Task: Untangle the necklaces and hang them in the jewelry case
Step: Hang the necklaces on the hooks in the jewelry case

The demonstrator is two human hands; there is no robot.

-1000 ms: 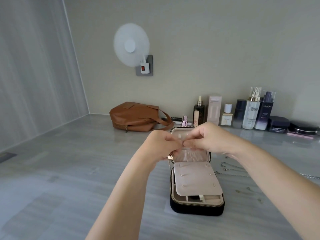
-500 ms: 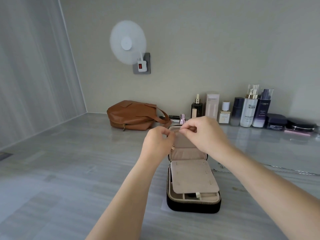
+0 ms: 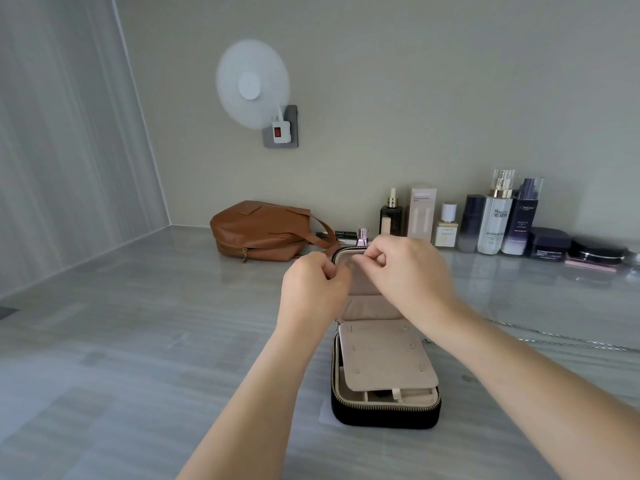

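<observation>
Pinching what looked like a fine necklace point(image 3: 347, 268) between curled fingertips, the left hand point(image 3: 311, 289) and right hand point(image 3: 412, 271) worked at the top of the raised lid point(image 3: 367, 306) of the open jewelry case point(image 3: 384, 415) on the tabletop point(image 3: 138, 323); another chain point(image 3: 561, 342) lay well to its right. A slipped pinch risked dropping the strand into the case, where it could knot again

The left hand point(image 3: 311, 289) and right hand point(image 3: 412, 271) cover most of the case's point(image 3: 384, 415) raised lid, and whatever their fingertips pinch is too fine to make out. The flap point(image 3: 384, 358) hides the trays beneath (only a front strip shows). The right forearm hides part of the chain point(image 3: 595, 345) near the counter's point(image 3: 138, 341) right edge. The fan point(image 3: 251, 84) is blurred.
</observation>
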